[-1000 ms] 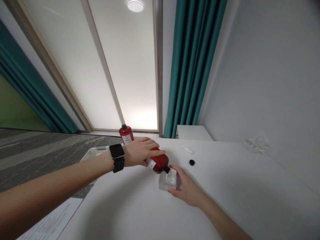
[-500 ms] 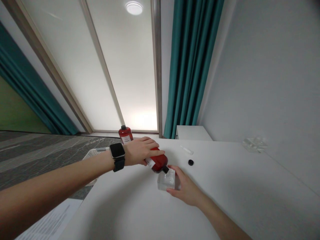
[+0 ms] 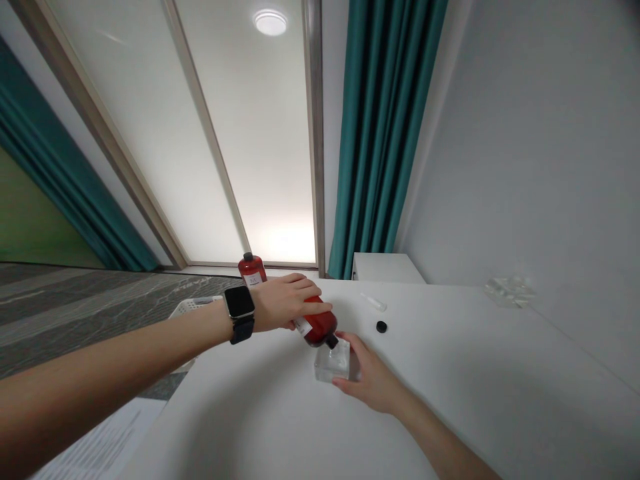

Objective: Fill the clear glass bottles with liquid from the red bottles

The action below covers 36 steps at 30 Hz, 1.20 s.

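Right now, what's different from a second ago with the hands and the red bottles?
Hardly anything: the left hand and its watch shifted slightly right. Nothing was grabbed or let go. That hand still holds the tipped red bottle at the clear container, which the right hand still holds. The other red bottle and black cap stayed put.

Two red bottles (image 3: pixel 323 327), two hands (image 3: pixel 280 303) — one watch (image 3: pixel 240 302)

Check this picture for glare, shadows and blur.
In the head view, a bright glow low on the right pane; in the head view, a soft shadow on the table; also in the head view, print on the paper and label on the held bottle too blurred to read.
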### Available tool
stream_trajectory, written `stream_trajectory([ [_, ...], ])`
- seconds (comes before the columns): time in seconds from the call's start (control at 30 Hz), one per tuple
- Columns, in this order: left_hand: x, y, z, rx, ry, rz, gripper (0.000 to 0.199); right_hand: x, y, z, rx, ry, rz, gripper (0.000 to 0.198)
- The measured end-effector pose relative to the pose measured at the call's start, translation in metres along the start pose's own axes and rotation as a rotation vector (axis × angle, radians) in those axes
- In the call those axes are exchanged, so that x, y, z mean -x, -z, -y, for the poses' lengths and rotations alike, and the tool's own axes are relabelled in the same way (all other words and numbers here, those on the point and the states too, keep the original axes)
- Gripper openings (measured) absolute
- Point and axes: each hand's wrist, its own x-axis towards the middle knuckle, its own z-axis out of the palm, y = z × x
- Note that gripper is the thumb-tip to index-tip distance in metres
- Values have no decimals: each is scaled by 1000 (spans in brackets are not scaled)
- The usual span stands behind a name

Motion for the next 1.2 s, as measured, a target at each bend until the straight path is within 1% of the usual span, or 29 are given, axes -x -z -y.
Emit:
stream_trajectory([
  [0.1,0,1,-1,2,-5,5,75,0,0,0,6,-3,-2,72],
  [0.3,0,0,0,14,-8,-33,73,-1,-1,-1,1,9,-9,73],
  [0.53,0,6,-4,-23,-1,23,74,-1,-1,0,-3,-6,3,71],
  [0.67,0,9,-7,-23,15,14,74,-1,0,2,-2,-14,-3,72],
  [1.0,-1,12,-8,-39,5,23,72,-1,0,-2,-4,4,-1,72],
  [1.2,-1,14,-11,-52,3,15,70,-1,1,2,0,-6,8,72],
])
